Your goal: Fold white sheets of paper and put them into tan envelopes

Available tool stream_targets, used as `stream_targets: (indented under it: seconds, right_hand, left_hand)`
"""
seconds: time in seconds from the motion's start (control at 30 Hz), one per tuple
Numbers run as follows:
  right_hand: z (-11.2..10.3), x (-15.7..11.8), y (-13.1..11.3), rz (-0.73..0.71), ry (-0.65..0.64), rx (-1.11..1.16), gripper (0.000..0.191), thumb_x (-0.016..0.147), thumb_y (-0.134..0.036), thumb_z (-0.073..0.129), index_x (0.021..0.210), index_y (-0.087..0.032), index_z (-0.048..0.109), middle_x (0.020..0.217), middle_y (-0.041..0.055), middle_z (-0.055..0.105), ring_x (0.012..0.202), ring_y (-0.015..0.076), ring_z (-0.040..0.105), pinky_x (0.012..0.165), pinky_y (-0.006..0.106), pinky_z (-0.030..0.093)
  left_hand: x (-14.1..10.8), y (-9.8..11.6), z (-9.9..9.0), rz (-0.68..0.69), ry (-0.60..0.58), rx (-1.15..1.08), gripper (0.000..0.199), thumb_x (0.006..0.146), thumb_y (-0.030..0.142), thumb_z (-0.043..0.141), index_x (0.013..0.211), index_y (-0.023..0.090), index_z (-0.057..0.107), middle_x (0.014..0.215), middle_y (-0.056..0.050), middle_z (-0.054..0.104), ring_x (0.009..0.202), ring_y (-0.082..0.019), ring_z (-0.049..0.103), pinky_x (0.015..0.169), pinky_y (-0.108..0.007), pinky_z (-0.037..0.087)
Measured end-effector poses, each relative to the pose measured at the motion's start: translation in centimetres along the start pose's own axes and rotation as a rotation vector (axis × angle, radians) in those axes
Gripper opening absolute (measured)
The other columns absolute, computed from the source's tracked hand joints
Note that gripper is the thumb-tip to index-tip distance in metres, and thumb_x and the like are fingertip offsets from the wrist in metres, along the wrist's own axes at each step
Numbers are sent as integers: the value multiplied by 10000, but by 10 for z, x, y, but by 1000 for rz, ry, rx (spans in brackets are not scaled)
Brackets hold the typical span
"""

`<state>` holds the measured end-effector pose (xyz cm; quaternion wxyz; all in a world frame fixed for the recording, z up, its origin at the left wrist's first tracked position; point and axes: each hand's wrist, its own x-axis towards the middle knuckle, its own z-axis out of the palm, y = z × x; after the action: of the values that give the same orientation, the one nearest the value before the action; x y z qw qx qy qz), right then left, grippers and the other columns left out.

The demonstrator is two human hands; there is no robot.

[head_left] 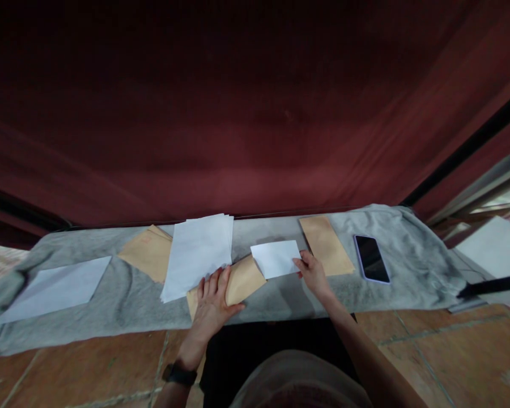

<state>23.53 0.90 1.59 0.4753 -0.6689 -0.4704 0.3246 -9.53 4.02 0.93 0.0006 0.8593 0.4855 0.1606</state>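
My left hand (213, 300) lies with its fingers apart on a brown envelope (244, 279), pressing it against the grey cloth. A folded white paper (274, 259) meets the envelope's right end; whether its edge is inside the envelope is hard to tell. My right hand (312, 273) pinches the paper's right edge between thumb and fingers. Just left of my left hand is a stack of white sheets (199, 249), partly under the fingertips. Behind my right hand lies another brown envelope (326, 245), flat on the cloth.
A grey cloth (144, 311) covers the narrow table. More brown envelopes (147, 252) and a single white sheet (59, 288) lie at the left. A phone (371, 259) rests at the right. A dark red curtain (255, 113) hangs behind the table.
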Motion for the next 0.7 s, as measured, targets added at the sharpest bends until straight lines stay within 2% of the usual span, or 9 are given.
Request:
stream_targets:
  seconds: [0.17, 0.27, 0.37, 0.47, 0.53, 0.63, 0.7]
  right_hand:
    - [-14, 2, -1, 59, -169, -162, 190, 868, -371, 513, 734, -238, 542, 571, -47, 544, 500, 141, 563, 539, 248, 441]
    - [-25, 9, -5, 63, -207, -178, 203, 837, -319, 549, 653, -235, 530, 517, -54, 515, 482, 138, 554, 530, 243, 396]
    - [-25, 12, -8, 58, -234, -177, 241, 844, -328, 556, 625, -229, 536, 497, -58, 498, 483, 134, 538, 530, 243, 376]
    - [-10, 8, -8, 45, -241, -155, 292, 875, -383, 550, 636, -217, 572, 545, -45, 531, 545, 141, 557, 560, 245, 398]
    - [5, 4, -8, 26, -242, -135, 309, 884, -390, 551, 643, -206, 607, 651, -17, 604, 651, 154, 599, 622, 249, 438]
    - [28, -3, -7, 11, -256, -75, 253, 883, -323, 559, 706, -199, 690, 860, 30, 696, 826, 176, 648, 745, 262, 490]
    - [39, -6, -7, 29, -268, -28, 213, 866, -255, 563, 744, -199, 729, 889, 42, 716, 823, 179, 660, 740, 267, 505]
  left_hand:
    - [-1, 0, 1, -11, -7, 0, 1115, 759, 534, 763, 1619, 211, 132, 1541, -209, 424, 1408, -400, 417, 1174, -595, 243]
    - [0, -1, 0, 10, -11, 0, 1121, 750, 526, 773, 1618, 218, 135, 1573, -216, 383, 1416, -402, 410, 1177, -601, 236]
    - [4, -1, -1, 40, -17, -6, 1128, 739, 527, 782, 1618, 231, 138, 1596, -214, 348, 1422, -407, 404, 1182, -608, 224]
    - [12, 6, -3, 74, -29, -23, 1151, 722, 537, 794, 1618, 226, 141, 1613, -216, 317, 1432, -412, 388, 1186, -606, 221]
    - [19, 14, -5, 103, -32, -35, 1162, 705, 538, 807, 1615, 220, 159, 1613, -217, 316, 1426, -414, 393, 1186, -611, 217]
    - [29, 29, -7, 144, -39, -62, 1169, 686, 524, 823, 1611, 212, 180, 1602, -213, 336, 1409, -406, 411, 1189, -611, 213]
    - [34, 36, -7, 166, -56, -81, 1163, 686, 502, 824, 1610, 210, 181, 1596, -207, 346, 1412, -398, 406, 1194, -604, 212]
